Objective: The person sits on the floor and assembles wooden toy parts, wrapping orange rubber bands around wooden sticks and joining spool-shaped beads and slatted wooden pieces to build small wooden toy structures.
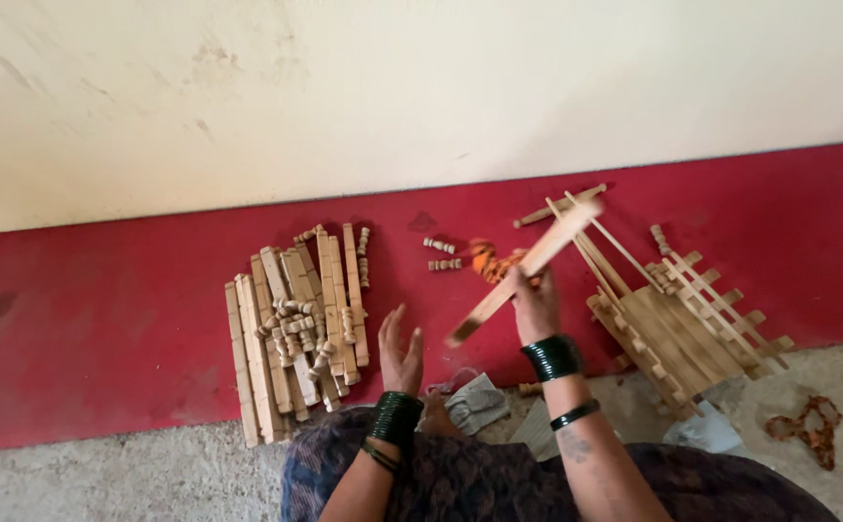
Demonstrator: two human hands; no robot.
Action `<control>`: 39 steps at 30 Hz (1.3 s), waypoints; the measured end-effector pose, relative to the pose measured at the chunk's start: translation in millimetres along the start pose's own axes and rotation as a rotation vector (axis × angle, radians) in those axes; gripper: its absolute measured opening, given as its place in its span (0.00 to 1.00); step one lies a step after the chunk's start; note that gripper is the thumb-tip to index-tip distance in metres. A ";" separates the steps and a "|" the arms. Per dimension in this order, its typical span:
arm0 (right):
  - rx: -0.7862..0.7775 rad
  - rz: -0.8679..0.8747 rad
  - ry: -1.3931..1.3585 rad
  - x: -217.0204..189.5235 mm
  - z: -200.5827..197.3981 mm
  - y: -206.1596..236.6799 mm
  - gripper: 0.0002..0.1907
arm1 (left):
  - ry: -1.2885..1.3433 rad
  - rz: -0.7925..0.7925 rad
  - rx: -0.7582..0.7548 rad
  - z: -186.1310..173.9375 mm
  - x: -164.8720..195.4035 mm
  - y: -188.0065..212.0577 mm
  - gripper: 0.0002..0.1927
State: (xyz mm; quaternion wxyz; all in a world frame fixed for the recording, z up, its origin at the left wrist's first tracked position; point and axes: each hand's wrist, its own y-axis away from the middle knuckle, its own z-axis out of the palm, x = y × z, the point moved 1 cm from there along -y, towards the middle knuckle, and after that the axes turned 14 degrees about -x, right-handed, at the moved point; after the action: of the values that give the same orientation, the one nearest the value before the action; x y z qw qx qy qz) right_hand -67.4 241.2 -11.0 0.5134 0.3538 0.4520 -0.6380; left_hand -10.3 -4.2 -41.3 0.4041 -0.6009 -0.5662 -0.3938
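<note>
Behind the right hand (535, 307), a wooden slat (526, 271) half hides orange cord (492, 261).

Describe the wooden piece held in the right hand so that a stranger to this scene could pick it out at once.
Start at the red floor strip below the pale wall. Between the loose stick pile and the slatted wooden assembly, the right hand grips a flat wooden slat. It alone is lifted, slanting up to the right.

1. No package, label, sign or screen shows anywhere in the view.
2. The floor and the wall behind it carry no printed or written matter that can be made out.
</note>
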 end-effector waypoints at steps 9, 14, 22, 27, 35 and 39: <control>-0.170 0.045 0.830 40.9 60.7 62.1 0.12 | 0.709 0.311 -0.193 3.3 34.4 12.5 0.39; -0.226 -0.185 0.964 54.5 70.7 76.7 0.23 | 0.847 0.221 -0.036 4.1 2.7 1.9 0.22; -0.087 -0.087 0.443 -39.2 68.9 66.0 0.13 | 0.757 0.336 -0.009 -8.8 7.2 -6.6 0.23; -0.260 -0.386 0.518 -88.8 126.5 55.4 0.14 | 0.793 0.328 -0.016 -8.1 13.0 -6.5 0.21; -0.336 -0.556 1.097 -46.1 165.4 95.0 0.24 | 0.890 0.378 -0.107 -11.1 -3.2 -5.2 0.22; -0.360 -0.255 0.830 -52.9 140.5 77.5 0.10 | 0.856 0.279 -0.144 -19.1 -5.4 -11.5 0.22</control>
State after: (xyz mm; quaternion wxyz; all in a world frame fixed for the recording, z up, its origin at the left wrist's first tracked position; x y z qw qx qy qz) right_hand 21.6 121.9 68.8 0.2601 0.4258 0.7624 -0.4121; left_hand -22.4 -23.6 -38.9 0.6083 -0.4809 -0.2331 -0.5869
